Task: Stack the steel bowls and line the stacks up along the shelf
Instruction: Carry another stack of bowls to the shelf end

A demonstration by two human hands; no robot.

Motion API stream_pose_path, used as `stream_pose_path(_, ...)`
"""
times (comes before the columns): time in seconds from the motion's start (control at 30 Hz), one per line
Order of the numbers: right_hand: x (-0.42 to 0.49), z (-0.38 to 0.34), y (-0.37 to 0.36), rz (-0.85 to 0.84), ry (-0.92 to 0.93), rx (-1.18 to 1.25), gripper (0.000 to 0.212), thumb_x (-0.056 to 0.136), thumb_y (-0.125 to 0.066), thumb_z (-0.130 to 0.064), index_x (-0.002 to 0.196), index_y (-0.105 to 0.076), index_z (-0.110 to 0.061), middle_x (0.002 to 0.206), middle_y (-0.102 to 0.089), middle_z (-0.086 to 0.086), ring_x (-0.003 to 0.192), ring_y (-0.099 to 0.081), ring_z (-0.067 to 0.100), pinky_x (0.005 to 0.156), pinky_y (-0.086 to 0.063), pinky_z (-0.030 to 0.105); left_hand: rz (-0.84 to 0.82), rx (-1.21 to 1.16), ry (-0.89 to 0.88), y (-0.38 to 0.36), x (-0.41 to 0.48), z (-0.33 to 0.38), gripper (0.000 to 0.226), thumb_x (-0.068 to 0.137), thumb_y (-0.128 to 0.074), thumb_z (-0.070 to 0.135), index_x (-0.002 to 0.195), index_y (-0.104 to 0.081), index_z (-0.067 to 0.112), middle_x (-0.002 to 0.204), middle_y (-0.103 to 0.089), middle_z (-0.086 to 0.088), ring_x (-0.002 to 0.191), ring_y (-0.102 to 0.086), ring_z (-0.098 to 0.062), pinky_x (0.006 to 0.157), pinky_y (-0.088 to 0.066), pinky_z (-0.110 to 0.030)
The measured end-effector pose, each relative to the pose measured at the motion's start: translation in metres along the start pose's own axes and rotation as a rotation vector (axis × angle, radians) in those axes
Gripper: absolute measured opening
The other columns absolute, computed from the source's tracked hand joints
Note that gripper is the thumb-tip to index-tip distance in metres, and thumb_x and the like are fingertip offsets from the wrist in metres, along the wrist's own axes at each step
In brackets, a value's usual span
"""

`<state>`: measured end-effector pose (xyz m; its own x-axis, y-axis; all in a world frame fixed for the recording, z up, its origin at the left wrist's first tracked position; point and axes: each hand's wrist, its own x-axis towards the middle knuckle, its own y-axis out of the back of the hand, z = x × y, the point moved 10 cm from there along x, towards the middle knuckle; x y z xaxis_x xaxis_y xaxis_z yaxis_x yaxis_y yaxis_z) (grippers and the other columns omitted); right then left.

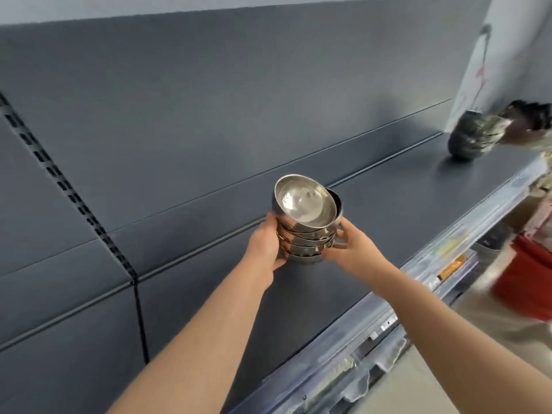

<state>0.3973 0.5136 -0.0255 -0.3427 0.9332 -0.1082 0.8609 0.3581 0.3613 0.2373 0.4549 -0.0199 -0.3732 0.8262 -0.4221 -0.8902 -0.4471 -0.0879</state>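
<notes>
On the dark grey metal shelf [388,186] | left hand [264,248] and right hand [354,249] clasp shiny round steel bowl stack [304,225] | top bowl sits askew; square it, then release gently.

left forearm [209,324] and right forearm [448,321] show bare and slim; left hand [264,249] and right hand [355,249] are bare too.

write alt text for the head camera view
A left hand and a right hand grip a stack of steel bowls from either side on a dark grey shelf, its top bowl tilted. A blurred second stack stands farther right.
</notes>
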Motion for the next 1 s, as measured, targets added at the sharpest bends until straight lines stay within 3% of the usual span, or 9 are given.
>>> stream_pose_path(0.1, 0.017, 0.024, 0.061, 0.05, -0.028, 0.026, 0.041, 0.079, -0.065, -0.01, 0.108, -0.055, -0.038, 0.106, -0.07, -0.012, 0.104, -0.065, 0.013, 0.085, -0.052, 0.036, -0.065, 0.015, 0.003, -0.068, 0.02, 0.002, 0.047, 0.102, -0.037, 0.048, 0.135, -0.053, 0.018, 0.126, -0.064, -0.008, 0.114, -0.06, -0.028, 0.087, -0.048, -0.039)
stream_pose_path(0.33, 0.078, 0.075, 0.19, 0.101, -0.074, 0.043, 0.045, 0.072, -0.065, -0.009, 0.104, -0.057, -0.04, 0.102, -0.071, -0.011, 0.105, -0.062, 0.014, 0.096, -0.05, 0.044, -0.113, 0.048, 0.017, -0.213, 0.076, 0.003, 0.046, 0.103, -0.036, 0.048, 0.136, -0.052, 0.02, 0.129, -0.061, -0.009, 0.12, -0.057, -0.03, 0.097, -0.046, -0.044)
stream_pose_path(0.57, 0.143, 0.111, 0.292, 0.116, -0.12, 0.037, 0.048, 0.065, -0.063, -0.016, 0.106, -0.055, -0.039, 0.103, -0.07, -0.013, 0.106, -0.063, 0.014, 0.097, -0.05, 0.047, -0.111, 0.021, 0.038, -0.33, 0.137, 0.014, 0.044, 0.103, -0.037, 0.044, 0.136, -0.051, 0.019, 0.13, -0.06, -0.01, 0.118, -0.057, -0.029, 0.096, -0.046, -0.045)
stream_pose_path(0.73, 0.18, 0.126, 0.329, 0.092, -0.136, 0.034, 0.046, 0.072, -0.064, -0.008, 0.107, -0.056, -0.038, 0.101, -0.07, -0.012, 0.101, -0.065, 0.014, 0.095, -0.051, 0.042, -0.077, -0.017, 0.062, -0.373, 0.169, 0.014, 0.036, 0.102, -0.04, 0.046, 0.122, -0.056, 0.021, 0.128, -0.062, -0.009, 0.12, -0.056, -0.03, 0.103, -0.045, -0.049)
stream_pose_path(0.87, 0.203, 0.137, 0.338, 0.083, -0.132, 0.057, 0.05, 0.07, -0.064, -0.01, 0.107, -0.056, -0.042, 0.101, -0.07, -0.014, 0.102, -0.065, 0.013, 0.096, -0.051, 0.044, -0.05, -0.026, 0.068, -0.386, 0.186, 0.014, 0.039, 0.101, -0.04, 0.046, 0.127, -0.055, 0.02, 0.129, -0.062, -0.007, 0.12, -0.056, -0.028, 0.102, -0.044, -0.047)
stream_pose_path(1.0, 0.217, 0.141, 0.345, 0.095, -0.124, 0.073, 0.061, 0.073, -0.063, -0.005, 0.12, -0.052, -0.042, 0.105, -0.068, -0.018, 0.103, -0.064, 0.011, 0.096, -0.05, 0.041, -0.057, -0.018, 0.063, -0.399, 0.2, 0.017, 0.043, 0.102, -0.039, 0.046, 0.133, -0.054, 0.021, 0.132, -0.061, -0.006, 0.122, -0.056, -0.027, 0.103, -0.043, -0.047)
